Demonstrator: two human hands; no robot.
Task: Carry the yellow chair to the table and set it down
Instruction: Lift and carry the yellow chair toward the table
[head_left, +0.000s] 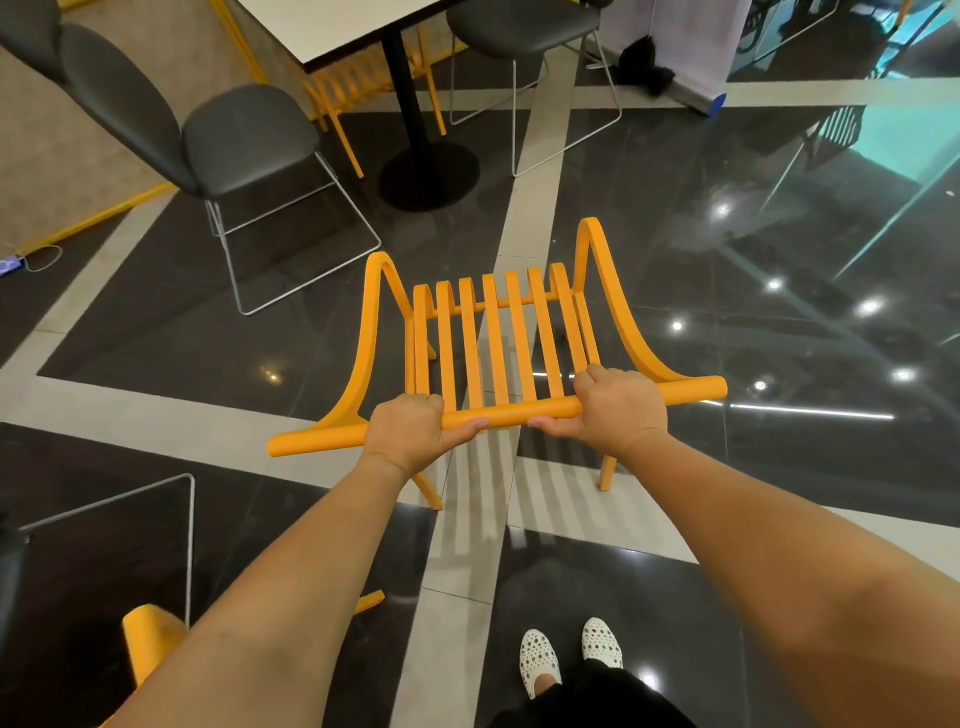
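Note:
The yellow chair (493, 338) has a slatted seat and back and curved arms, and it fills the middle of the head view with its back toward me. My left hand (410, 431) is wrapped around the round top rail left of centre. My right hand (615, 408) grips the same rail right of centre. Two rear legs show below the rail over the floor; whether they touch it I cannot tell. The white-topped table (332, 26) on a black pedestal stands ahead at the top of the view.
A grey chair (228, 140) on a wire frame stands left of the table, another grey chair (519, 26) beyond it to the right. A second yellow chair (358, 88) sits under the table. Another yellow piece (148, 644) and a wire frame lie near my left arm. Glossy dark floor all around.

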